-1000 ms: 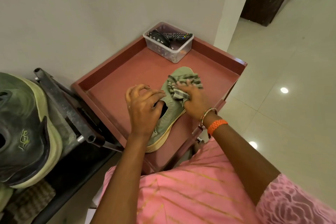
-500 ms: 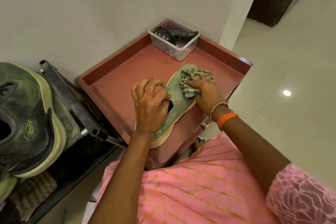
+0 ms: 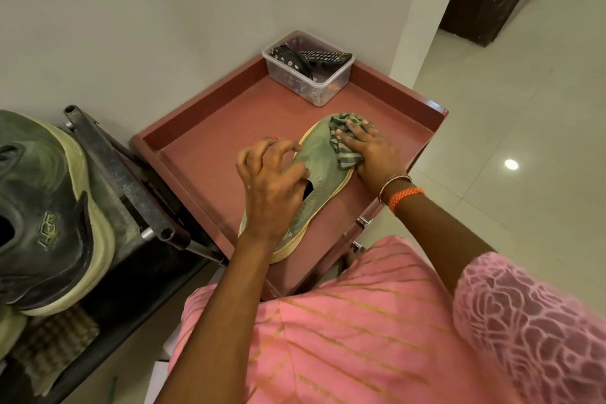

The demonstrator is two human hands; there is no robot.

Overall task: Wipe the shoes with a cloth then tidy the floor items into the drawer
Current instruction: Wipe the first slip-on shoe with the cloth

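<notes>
A green slip-on shoe (image 3: 316, 161) with a cream sole lies on the reddish-brown top of a small drawer unit (image 3: 210, 154). My left hand (image 3: 270, 184) grips the shoe at its opening, fingers curled over the edge. My right hand (image 3: 370, 151) presses a green checked cloth (image 3: 344, 154) against the shoe's toe, fingers spread over the cloth. A second, darker green shoe (image 3: 49, 210) sits on a black metal rack at the far left.
A clear plastic box (image 3: 308, 75) with a remote control and a dark item stands at the unit's back corner by the wall. Drawer handles (image 3: 362, 221) show on the unit's front. Glossy tiled floor (image 3: 508, 108) spreads to the right, with a dark door beyond.
My right hand has slid the cloth forward along the shoe to its toe. My left hand keeps its hold at the shoe's opening.
</notes>
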